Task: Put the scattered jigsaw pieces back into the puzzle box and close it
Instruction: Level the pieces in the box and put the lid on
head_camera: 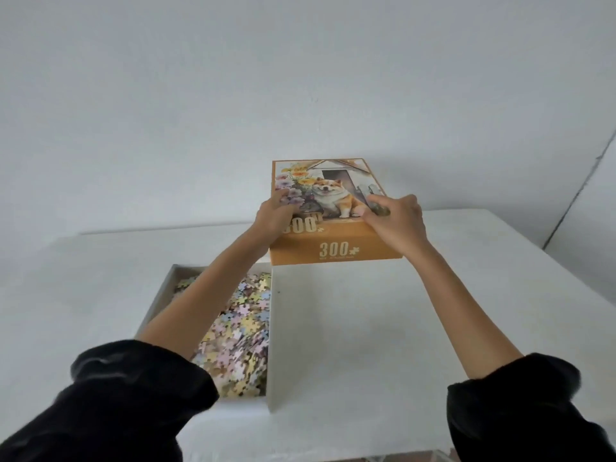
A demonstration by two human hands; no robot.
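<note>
The orange puzzle box lid [336, 251], printed with a dog, flowers and "300", sits at the far middle of the white table. My left hand [275, 215] grips its near left corner and my right hand [395, 218] grips its near right corner, fingers curled over the top. The white box base [270, 345] lies open near me on the left. It holds a heap of pastel jigsaw pieces [240, 328], which my left forearm partly covers.
The white table [383, 328] runs to a back edge against a pale wall. Its right edge slants away at the right. Black sleeves cover both my arms near the camera.
</note>
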